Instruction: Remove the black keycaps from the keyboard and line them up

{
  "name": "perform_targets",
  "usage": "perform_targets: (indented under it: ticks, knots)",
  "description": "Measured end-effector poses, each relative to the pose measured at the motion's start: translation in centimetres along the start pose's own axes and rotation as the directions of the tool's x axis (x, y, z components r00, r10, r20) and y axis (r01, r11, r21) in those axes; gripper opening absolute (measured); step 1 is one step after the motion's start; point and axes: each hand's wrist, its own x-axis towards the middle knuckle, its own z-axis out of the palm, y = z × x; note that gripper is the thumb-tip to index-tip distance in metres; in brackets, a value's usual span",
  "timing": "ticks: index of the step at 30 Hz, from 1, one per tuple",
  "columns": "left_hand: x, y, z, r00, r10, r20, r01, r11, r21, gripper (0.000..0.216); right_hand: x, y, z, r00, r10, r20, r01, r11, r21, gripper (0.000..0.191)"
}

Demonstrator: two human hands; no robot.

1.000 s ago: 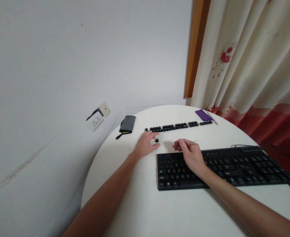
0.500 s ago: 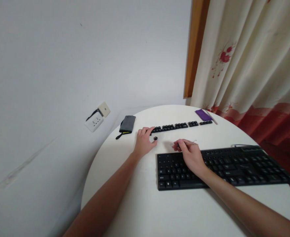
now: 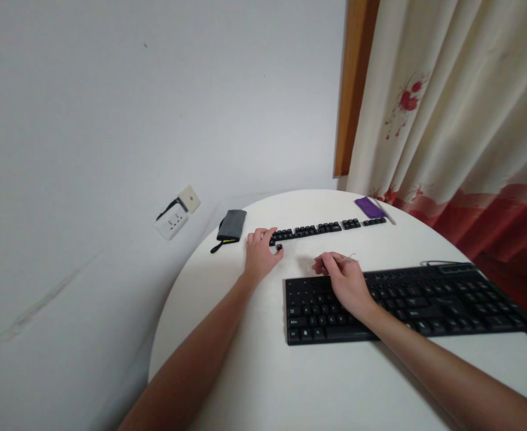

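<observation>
My left hand rests on the white table at the left end of a line of loose black keycaps. Its thumb and fingers are apart, and the thumb tip is at a single keycap lying just in front of the line. My right hand hovers over the upper left part of a black keyboard. Its fingers are closed round a thin wire tool, which looks like a keycap puller; pale wire pokes out on both sides. The upper left key spots of the keyboard look bare.
Behind my left hand lies a grey pouch with a black loop. A purple cloth and a thin pale stick lie near the far right table edge. A wall with a socket borders the left; a curtain hangs at the right.
The single keycap has shifted slightly away from me and to the left, closer to the line, along with my left thumb. My right hand has hardly moved.
</observation>
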Motion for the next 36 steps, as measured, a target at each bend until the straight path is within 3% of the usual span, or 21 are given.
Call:
perform_targets:
  ticks: [18, 36]
  knots:
    - [-0.2, -1.0, 0.1, 0.999, -0.035, -0.035, 0.035, 0.999, 0.006, 0.058, -0.1, -0.2, -0.1, 1.0, 0.006, 0.016, -0.006, 1.0, -0.018, 0.045]
    - [0.1, -0.1, 0.3, 0.995, -0.098, -0.008, 0.098, 0.995, 0.006, 0.056, -0.1, 0.0, -0.1, 1.0, 0.007, 0.018, -0.006, 0.999, -0.036, 0.044]
